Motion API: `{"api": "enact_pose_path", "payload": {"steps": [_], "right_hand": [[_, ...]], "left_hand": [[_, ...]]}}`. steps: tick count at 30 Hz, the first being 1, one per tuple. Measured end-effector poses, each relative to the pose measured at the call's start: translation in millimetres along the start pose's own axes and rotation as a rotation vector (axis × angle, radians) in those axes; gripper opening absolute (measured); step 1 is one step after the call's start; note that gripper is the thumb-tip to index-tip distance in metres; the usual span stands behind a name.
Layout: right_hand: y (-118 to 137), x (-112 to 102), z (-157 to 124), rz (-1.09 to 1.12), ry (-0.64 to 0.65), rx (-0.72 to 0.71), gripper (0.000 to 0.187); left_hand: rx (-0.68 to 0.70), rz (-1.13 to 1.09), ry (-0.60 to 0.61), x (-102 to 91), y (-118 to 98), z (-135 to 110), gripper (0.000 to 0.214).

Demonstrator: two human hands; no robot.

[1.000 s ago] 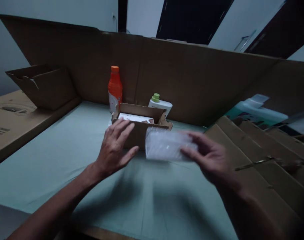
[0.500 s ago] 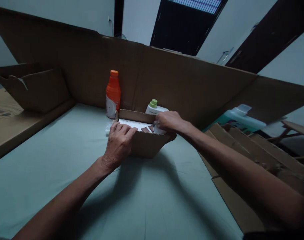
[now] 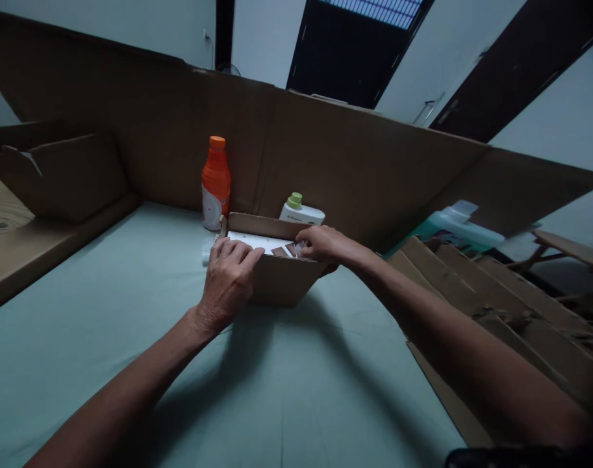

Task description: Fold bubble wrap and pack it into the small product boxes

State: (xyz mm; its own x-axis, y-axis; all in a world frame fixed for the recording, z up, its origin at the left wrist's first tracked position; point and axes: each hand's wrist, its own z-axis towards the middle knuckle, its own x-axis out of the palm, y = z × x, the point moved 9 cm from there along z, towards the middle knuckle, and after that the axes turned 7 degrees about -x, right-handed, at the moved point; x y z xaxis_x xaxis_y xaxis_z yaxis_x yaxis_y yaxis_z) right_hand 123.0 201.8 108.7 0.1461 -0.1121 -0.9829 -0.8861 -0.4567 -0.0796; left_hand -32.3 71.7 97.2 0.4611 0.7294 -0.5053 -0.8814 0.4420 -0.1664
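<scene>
A small open cardboard box (image 3: 281, 285) stands on the pale green cloth (image 3: 296, 390). My left hand (image 3: 229, 270) holds the left part of its front edge, fingers curled over the rim. My right hand (image 3: 323, 245) reaches in at the box's right end with its fingers bent together. Something whitish or clear shows at those fingertips, too small to name. A flat white item with brown printed shapes (image 3: 247, 243) lies inside the box, between my hands. The lower contents are hidden by the front wall.
An orange bottle (image 3: 217, 185) and a white bottle with a green cap (image 3: 302, 212) stand behind the box. A tall cardboard wall (image 3: 364, 169) encloses the back. Another cardboard box (image 3: 82, 175) is at left. Cardboard flaps (image 3: 471, 286) and a teal bottle (image 3: 459, 229) are at right.
My right hand has lowered slightly into the box's right end, its wrist flatter. My left hand keeps its hold on the rim. The whole view has shifted a little.
</scene>
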Motion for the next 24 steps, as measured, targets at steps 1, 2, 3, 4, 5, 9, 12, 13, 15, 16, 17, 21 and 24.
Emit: {"api": "enact_pose_path", "payload": {"steps": [1,2,3,4,5,9,12,13,15,16,17,21,24], "right_hand": [[-5,-6,-9,0.026,-0.071,-0.002,0.031],[-12,-15,-21,0.063,-0.180,0.005,0.032],[-21,-23,-39,0.111,-0.311,0.019,0.031],[-32,-27,-58,0.171,-0.444,0.039,0.029],[-42,-26,-78,0.242,-0.554,0.061,0.028],[-52,39,-104,0.548,-0.568,0.115,0.035],[-26,92,-76,0.715,-0.415,0.089,0.053],[-18,100,-67,0.745,-0.390,0.081,0.054],[-13,103,-60,0.774,-0.388,0.081,0.055],[-17,102,-65,0.779,-0.400,0.088,0.056],[-25,101,-75,0.781,-0.413,0.101,0.056],[-76,101,-155,0.719,-0.579,0.241,0.036],[-90,114,-213,0.670,-0.682,0.354,0.026]], "left_hand": [[-0.006,-0.012,-0.022,-5.2,1,-3,0.029],[-0.023,-0.030,-0.042,-10.8,5,-7,0.036],[-0.063,-0.056,-0.051,-15.5,12,-14,0.045],[-0.124,-0.093,-0.046,-18.4,23,-21,0.055],[-0.205,-0.143,-0.019,-18.2,36,-31,0.063],[-0.636,-0.431,0.248,13.5,92,-77,0.077],[-0.819,-0.693,0.434,45.0,98,-95,0.076],[-0.847,-0.754,0.450,51.5,94,-93,0.075],[-0.878,-0.819,0.420,59.1,82,-85,0.073],[-0.882,-0.832,0.397,61.6,72,-80,0.073],[-0.875,-0.846,0.382,64.0,60,-76,0.074],[-0.738,-0.982,0.486,73.7,-14,-73,0.081],[-0.702,-1.031,0.594,71.8,-49,-90,0.081]]}}
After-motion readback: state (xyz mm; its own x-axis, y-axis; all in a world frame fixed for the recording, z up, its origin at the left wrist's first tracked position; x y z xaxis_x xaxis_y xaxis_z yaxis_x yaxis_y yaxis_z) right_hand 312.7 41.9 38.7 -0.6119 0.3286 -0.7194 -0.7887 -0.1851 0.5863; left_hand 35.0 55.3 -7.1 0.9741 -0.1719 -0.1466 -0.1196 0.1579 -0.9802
